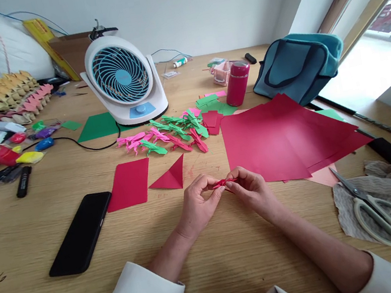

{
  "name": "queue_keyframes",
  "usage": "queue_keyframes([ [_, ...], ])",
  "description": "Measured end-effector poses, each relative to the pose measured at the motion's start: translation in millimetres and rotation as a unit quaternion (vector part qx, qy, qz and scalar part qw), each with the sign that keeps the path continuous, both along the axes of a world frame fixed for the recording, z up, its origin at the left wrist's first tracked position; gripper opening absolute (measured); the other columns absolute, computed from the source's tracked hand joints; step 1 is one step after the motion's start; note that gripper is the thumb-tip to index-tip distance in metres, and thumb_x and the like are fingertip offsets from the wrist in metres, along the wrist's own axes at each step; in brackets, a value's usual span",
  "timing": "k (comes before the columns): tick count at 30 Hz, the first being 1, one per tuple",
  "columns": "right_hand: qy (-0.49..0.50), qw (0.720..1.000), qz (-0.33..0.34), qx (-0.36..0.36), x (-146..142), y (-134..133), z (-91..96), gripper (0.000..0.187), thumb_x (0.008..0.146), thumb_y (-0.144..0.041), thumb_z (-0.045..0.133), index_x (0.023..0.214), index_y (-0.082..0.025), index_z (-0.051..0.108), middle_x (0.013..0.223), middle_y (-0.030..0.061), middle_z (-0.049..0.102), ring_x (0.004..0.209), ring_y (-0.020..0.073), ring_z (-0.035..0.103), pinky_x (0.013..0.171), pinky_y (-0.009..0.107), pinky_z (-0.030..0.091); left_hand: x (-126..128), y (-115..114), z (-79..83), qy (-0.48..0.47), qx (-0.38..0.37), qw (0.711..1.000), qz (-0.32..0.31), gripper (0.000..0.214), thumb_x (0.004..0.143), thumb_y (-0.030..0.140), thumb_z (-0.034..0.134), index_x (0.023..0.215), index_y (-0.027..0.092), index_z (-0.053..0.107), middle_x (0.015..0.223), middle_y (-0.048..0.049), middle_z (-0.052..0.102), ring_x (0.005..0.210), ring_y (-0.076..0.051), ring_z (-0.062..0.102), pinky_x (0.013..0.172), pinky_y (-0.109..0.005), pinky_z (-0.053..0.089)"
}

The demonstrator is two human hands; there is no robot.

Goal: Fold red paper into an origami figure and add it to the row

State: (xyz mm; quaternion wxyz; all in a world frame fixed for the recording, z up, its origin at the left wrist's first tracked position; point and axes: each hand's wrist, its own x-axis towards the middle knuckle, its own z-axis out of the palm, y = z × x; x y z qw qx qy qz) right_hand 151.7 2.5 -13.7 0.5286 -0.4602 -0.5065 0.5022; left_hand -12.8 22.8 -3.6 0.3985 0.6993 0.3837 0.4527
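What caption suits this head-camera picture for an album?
Left hand and right hand pinch a small folded red paper over a wooden table, near red sheets, phone, scissors and folded figures.

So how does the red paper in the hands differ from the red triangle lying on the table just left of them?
The red paper is pinched between the left hand and right hand; the red triangle lies untouched on the table. The red paper is folded into a thin, narrow strip; the red triangle is broader and flat, with one crease showing. Both are the same red.
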Motion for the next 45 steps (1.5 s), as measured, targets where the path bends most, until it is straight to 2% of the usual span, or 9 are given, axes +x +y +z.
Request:
queue_keyframes([
  [9, 0.010, 0.999, 0.001, -0.047, -1.5, 0.3, 2.9, 0.035, 0.074, -0.051, 0.077, 0.083, -0.020, 0.063, 0.077, 0.0014, 0.065, 0.072, 0.0157, 0.059, 0.067, 0.028, 0.046, -3.3, 4.3, -4.5, -0.004, 0.018, 1.000, 0.004, 0.007, 0.087, 0.021, 0.065, 0.084, 0.018, 0.070, 0.081, -0.0026, 0.065, 0.079, -0.014, 0.063, 0.073, -0.022, 0.050],
  [17, 0.000, 0.998, 0.035, -0.051, 0.5, 1.1, 1.8, 0.036, 0.075, -0.055, 0.074, 0.083, -0.021, 0.063, 0.080, 0.0021, 0.069, 0.075, 0.0178, 0.062, 0.071, 0.031, 0.049, -0.4, 1.8, 1.5, -0.019, -0.075, 0.997, -0.003, 0.009, 0.083, 0.024, 0.067, 0.081, 0.016, 0.064, 0.080, -0.0022, 0.069, 0.077, -0.014, 0.065, 0.076, -0.023, 0.052],
  [24, 0.076, 0.991, 0.082, -0.071, 4.9, -1.2, 13.8, 0.029, 0.077, -0.048, 0.077, 0.081, -0.021, 0.066, 0.076, -0.0002, 0.067, 0.075, 0.0154, 0.060, 0.076, 0.029, 0.047, -8.7, 2.8, 4.0, -0.079, -0.126, 0.986, -0.079, 0.026, 0.087, 0.019, 0.059, 0.114, 0.019, 0.061, 0.092, -0.0031, 0.064, 0.090, -0.014, 0.064, 0.088, -0.027, 0.052],
  [26, 0.102, 0.985, 0.107, -0.093, 5.5, -2.1, 14.8, 0.028, 0.075, -0.046, 0.078, 0.080, -0.021, 0.067, 0.074, -0.0007, 0.065, 0.072, 0.0143, 0.059, 0.074, 0.027, 0.047, -11.1, 3.2, 7.9, -0.081, -0.124, 0.985, -0.092, 0.029, 0.089, 0.021, 0.059, 0.118, 0.021, 0.061, 0.103, -0.0057, 0.063, 0.098, -0.016, 0.064, 0.090, -0.028, 0.052],
  [29, 0.133, 0.970, 0.149, -0.140, 5.9, -3.4, 13.3, 0.030, 0.073, -0.045, 0.081, 0.079, -0.019, 0.068, 0.072, -0.0004, 0.064, 0.066, 0.0123, 0.056, 0.069, 0.026, 0.048, -12.8, 4.2, 13.3, -0.097, -0.134, 0.973, -0.163, 0.026, 0.090, 0.026, 0.062, 0.115, 0.022, 0.066, 0.128, -0.0094, 0.057, 0.116, -0.021, 0.059, 0.097, -0.032, 0.050],
  [33, 0.162, 0.950, 0.170, -0.204, 3.9, -5.5, 13.4, 0.034, 0.067, -0.046, 0.084, 0.083, -0.019, 0.068, 0.074, 0.0004, 0.064, 0.063, 0.0118, 0.056, 0.064, 0.026, 0.049, -13.3, 5.7, 13.3, -0.128, -0.175, 0.950, -0.224, 0.017, 0.088, 0.033, 0.066, 0.099, 0.020, 0.070, 0.128, -0.0109, 0.059, 0.119, -0.025, 0.059, 0.094, -0.035, 0.053],
  [37, 0.191, 0.941, 0.166, -0.224, -0.4, -5.9, 15.7, 0.043, 0.059, -0.043, 0.089, 0.088, -0.021, 0.067, 0.076, -0.0009, 0.065, 0.065, 0.0120, 0.060, 0.065, 0.025, 0.049, -13.6, 6.6, 10.6, -0.149, -0.193, 0.945, -0.217, 0.016, 0.083, 0.033, 0.072, 0.083, 0.018, 0.067, 0.115, -0.0090, 0.065, 0.112, -0.024, 0.062, 0.095, -0.038, 0.052],
  [40, 0.170, 0.953, 0.140, -0.207, 1.0, -2.2, 13.5, 0.039, 0.062, -0.042, 0.088, 0.084, -0.020, 0.063, 0.073, -0.0017, 0.065, 0.064, 0.0118, 0.059, 0.065, 0.025, 0.048, -13.3, 6.9, 10.8, -0.149, -0.186, 0.951, -0.198, 0.018, 0.081, 0.033, 0.075, 0.077, 0.018, 0.065, 0.104, -0.0078, 0.067, 0.114, -0.024, 0.060, 0.103, -0.041, 0.046],
  [45, 0.042, 0.996, -0.026, -0.078, 15.0, 4.9, 11.5, 0.034, 0.081, -0.054, 0.070, 0.086, -0.021, 0.061, 0.087, 0.0024, 0.066, 0.073, 0.0144, 0.058, 0.069, 0.028, 0.048, -11.5, 9.2, 5.0, -0.130, -0.193, 0.965, -0.117, 0.019, 0.079, 0.033, 0.074, 0.079, 0.016, 0.064, 0.084, -0.0041, 0.069, 0.091, -0.019, 0.066, 0.088, -0.033, 0.052],
])
